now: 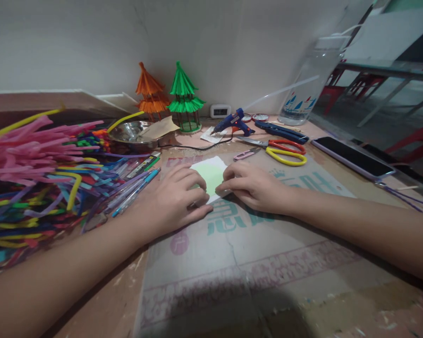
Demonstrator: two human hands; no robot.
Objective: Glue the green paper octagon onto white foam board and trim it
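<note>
A small white sheet of paper [212, 165] with a pale green round patch [213, 180] lies on a printed cardboard mat [211, 263]. My left hand [185, 192] rests over the paper's left side, its fingers bent and apart, the thumb stretched out below. At the right edge of the paper, my right hand [252, 185] has its fingers curled and thumb and forefinger pressed together on the sheet. The fingers cover part of both sides of the paper.
Pipe cleaners [31, 155] crowd the left. Behind stand orange [150, 87] and green [184, 89] pagoda models, a metal bowl [132, 131] and a glue gun [232, 121]. Scissors [285, 152], a utility knife [282, 132], a phone [352, 157] and a clear bottle [303, 89] lie or stand rightward.
</note>
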